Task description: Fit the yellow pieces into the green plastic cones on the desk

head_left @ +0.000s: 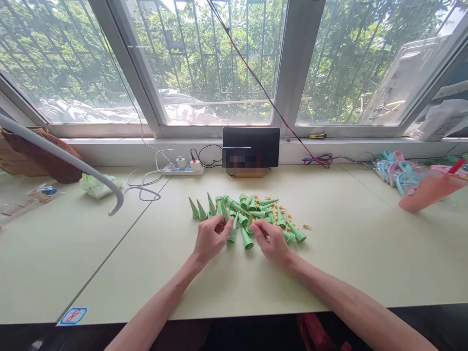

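Cones of green plastic (247, 240) lie heaped across the middle of the table (175, 287) in the head view, tangled with small yellow tips (288, 217). The heap looks loose, so drawing one cone out could make its neighbours slide or roll, and the round front ones, lying on their sides, might turn toward the near edge if knocked. Upright cones (194, 209) stand just beyond the left hand (214, 235); a careless knuckle could tip them over. The little yellow tips could scatter if the right hand (272, 240) swept through them; one lone tip (307, 226) lies apart on the right. As for position, the heap sits between and just beyond both hands, with several cones close to the fingertips. The left hand is loosely curled, its thumb beside a slanting cone, though whether it grips that cone I cannot tell. The right has thumb and fingers bent together at the heap's front; whether anything is pinched there is hidden.
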`<state>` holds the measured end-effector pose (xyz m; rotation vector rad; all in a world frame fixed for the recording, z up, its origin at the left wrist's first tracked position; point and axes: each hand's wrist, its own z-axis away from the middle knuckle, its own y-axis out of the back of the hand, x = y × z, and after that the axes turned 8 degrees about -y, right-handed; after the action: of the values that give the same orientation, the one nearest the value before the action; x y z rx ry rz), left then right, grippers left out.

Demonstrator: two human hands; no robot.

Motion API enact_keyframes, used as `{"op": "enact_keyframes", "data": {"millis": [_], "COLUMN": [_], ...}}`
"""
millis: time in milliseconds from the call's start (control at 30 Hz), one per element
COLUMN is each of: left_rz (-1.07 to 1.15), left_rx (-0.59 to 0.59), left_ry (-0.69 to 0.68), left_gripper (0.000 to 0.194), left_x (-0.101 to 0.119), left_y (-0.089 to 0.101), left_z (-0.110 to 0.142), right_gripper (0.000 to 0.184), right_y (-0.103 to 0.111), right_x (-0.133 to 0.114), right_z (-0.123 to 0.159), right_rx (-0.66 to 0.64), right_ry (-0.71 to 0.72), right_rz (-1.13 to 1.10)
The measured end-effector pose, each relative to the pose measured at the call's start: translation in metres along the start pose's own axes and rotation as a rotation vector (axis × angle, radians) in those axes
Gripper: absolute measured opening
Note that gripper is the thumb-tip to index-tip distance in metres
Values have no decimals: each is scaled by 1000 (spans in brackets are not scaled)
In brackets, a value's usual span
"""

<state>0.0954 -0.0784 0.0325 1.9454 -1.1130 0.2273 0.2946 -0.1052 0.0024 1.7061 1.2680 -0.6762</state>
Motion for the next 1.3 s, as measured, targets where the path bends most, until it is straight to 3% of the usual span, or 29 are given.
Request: {"op": "enact_keyframes", "data": {"millis": [533,733,900,1067,1300], "left_rz": [63,49,72,112,94], "left_rx": [-95,-70,-97,-185,-339], "left_ry": [36,-10,-96,-170,-201], "left_gripper": [42,41,42,42,44], "left_x": [1,-1,-2,-2,2], "left_y": [-1,0,-1,0,-2], "left_z": [1,1,2,5,9], "right_gripper": [28,24,11,11,11], "right_y": [1,1,2,6,11], "right_x": [-3,-2,-2,-5,-8], "right_z": [-2,-1,3,4,1], "right_rx": [-24,-108,-218,-294,-319], "right_ry": [34,25,77,76,0], "right_rz": [52,104,314,575,564]}}
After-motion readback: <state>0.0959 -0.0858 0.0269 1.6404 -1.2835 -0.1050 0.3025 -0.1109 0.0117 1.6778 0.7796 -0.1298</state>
